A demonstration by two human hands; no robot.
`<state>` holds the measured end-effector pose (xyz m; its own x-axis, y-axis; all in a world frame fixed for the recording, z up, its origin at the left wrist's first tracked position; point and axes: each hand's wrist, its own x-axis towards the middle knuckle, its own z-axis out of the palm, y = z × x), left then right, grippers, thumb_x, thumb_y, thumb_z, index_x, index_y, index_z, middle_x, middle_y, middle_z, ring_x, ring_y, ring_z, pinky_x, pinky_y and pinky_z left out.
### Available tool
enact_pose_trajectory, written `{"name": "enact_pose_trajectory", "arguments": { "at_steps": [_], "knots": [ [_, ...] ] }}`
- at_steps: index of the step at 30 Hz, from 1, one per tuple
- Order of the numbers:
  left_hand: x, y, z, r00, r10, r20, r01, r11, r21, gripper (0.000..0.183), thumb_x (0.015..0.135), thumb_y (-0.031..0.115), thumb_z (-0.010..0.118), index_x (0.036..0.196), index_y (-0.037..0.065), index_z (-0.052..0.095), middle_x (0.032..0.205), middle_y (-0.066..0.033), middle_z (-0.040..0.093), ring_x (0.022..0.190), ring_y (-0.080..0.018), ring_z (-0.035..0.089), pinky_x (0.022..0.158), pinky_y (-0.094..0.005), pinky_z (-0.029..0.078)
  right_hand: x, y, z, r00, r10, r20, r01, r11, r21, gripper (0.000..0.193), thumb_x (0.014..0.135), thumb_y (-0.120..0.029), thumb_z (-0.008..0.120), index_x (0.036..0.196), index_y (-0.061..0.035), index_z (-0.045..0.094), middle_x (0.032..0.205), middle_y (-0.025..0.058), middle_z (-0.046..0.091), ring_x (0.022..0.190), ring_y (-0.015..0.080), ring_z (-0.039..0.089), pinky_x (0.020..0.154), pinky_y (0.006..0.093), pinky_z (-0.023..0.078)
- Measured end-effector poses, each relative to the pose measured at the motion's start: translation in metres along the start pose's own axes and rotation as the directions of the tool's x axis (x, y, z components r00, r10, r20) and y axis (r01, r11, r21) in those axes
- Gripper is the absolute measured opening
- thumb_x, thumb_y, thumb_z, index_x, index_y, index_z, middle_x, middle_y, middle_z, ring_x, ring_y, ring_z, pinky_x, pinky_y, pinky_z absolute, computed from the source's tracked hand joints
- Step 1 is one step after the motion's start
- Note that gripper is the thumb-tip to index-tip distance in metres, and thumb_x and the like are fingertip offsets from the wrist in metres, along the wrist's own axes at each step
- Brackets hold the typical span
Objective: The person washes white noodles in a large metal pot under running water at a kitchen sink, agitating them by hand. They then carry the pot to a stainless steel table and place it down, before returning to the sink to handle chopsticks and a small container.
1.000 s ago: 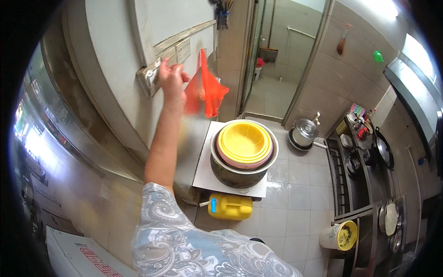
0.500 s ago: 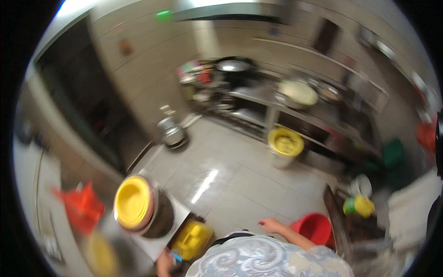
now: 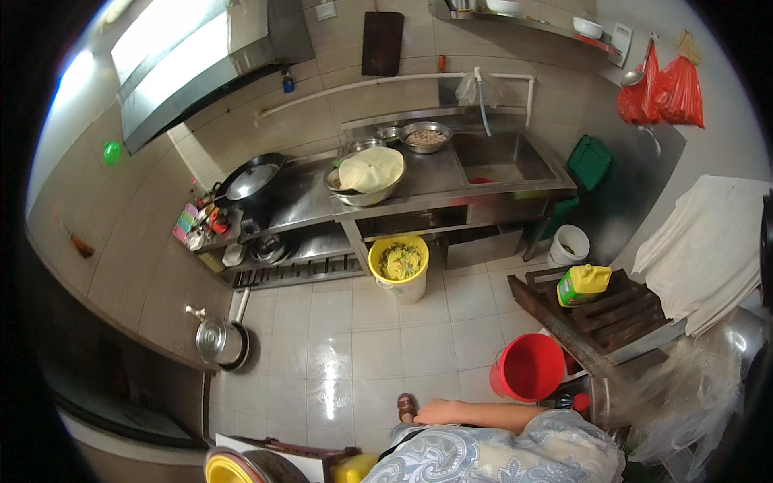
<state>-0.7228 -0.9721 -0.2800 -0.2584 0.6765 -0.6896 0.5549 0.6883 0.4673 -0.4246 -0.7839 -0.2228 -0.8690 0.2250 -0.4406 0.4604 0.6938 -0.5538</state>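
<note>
My right hand (image 3: 435,412) is low in the view, in front of my patterned top (image 3: 475,455), with the forearm running in from the right. Its back faces up and the fingers bend down out of sight, so I cannot see whether it holds anything. Just beyond it shows a shoe (image 3: 407,405) on the tiled floor. To the right of the hand, apart from it, stands a red bucket (image 3: 527,368). My left hand is out of view.
A steel counter (image 3: 435,173) with a sink (image 3: 503,161), a wok (image 3: 252,181) and a covered bowl (image 3: 366,181) runs along the far wall. A yellow-rimmed bucket of scraps (image 3: 400,274) stands before it. At right, a wooden rack (image 3: 600,322) holds a yellow jug (image 3: 583,286).
The view has swung right, bringing the sink and rack further in. My left hand, earlier near a yellow jug with something blue, has left the view. My right hand stays before my body.
</note>
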Motion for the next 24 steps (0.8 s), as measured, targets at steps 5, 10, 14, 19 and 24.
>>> {"name": "enact_pose_trajectory", "arguments": {
  "at_steps": [5,10,14,19,24],
  "knots": [
    [0.066,0.021,-0.058,0.999,0.02,0.036,-0.026,0.986,0.164,0.036,0.082,0.025,0.064,0.114,0.007,0.06,0.098,-0.0194,0.065,0.095,-0.0359,0.062,0.078,-0.0477,0.05,-0.01,0.045,-0.037,0.956,0.28,-0.086,-0.282,0.959,-0.008,0.027,0.086,-0.022,0.053,0.105,-0.0068,0.063,0.101,0.0139,0.068,0.096,0.0331,0.065,0.079,0.0451,0.053],
    [0.136,0.074,-0.134,0.982,0.177,0.059,-0.184,0.863,0.471,0.039,0.082,0.027,0.065,0.116,0.008,0.06,0.101,-0.0202,0.065,0.098,-0.0366,0.062,0.08,-0.0486,0.05,-0.043,0.082,-0.054,0.829,0.503,-0.245,-0.452,0.86,0.237,0.029,0.083,-0.021,0.057,0.107,-0.0063,0.063,0.113,0.0146,0.064,0.105,0.0333,0.062,0.086,0.0447,0.051],
    [0.197,0.215,-0.161,0.858,0.489,0.155,-0.447,0.567,0.692,0.048,0.079,0.032,0.069,0.122,0.013,0.059,0.106,-0.018,0.066,0.1,-0.0362,0.063,0.082,-0.0475,0.051,-0.076,0.091,-0.044,0.668,0.679,-0.306,-0.538,0.724,0.431,0.027,0.084,-0.022,0.056,0.104,-0.0051,0.063,0.108,0.0171,0.065,0.102,0.0351,0.062,0.086,0.0463,0.05],
    [0.204,0.453,-0.136,0.426,0.841,0.333,-0.821,0.204,0.534,0.041,0.081,0.023,0.067,0.119,0.01,0.058,0.101,-0.0185,0.065,0.096,-0.0381,0.062,0.081,-0.0459,0.051,-0.119,0.112,-0.024,0.576,0.775,-0.261,-0.388,0.54,0.747,0.026,0.085,-0.025,0.056,0.097,-0.0033,0.063,0.098,0.0212,0.065,0.093,0.0385,0.063,0.079,0.0468,0.049],
    [0.161,0.61,-0.053,0.192,0.86,0.473,-0.94,0.024,0.339,0.04,0.086,0.017,0.065,0.123,0.008,0.055,0.105,-0.0193,0.064,0.097,-0.0374,0.062,0.083,-0.044,0.051,-0.169,0.186,-0.028,0.336,0.904,-0.265,-0.452,0.402,0.797,0.027,0.085,-0.025,0.054,0.097,-0.0023,0.063,0.093,0.0228,0.064,0.089,0.0401,0.063,0.075,0.0489,0.049]
  ]
}}
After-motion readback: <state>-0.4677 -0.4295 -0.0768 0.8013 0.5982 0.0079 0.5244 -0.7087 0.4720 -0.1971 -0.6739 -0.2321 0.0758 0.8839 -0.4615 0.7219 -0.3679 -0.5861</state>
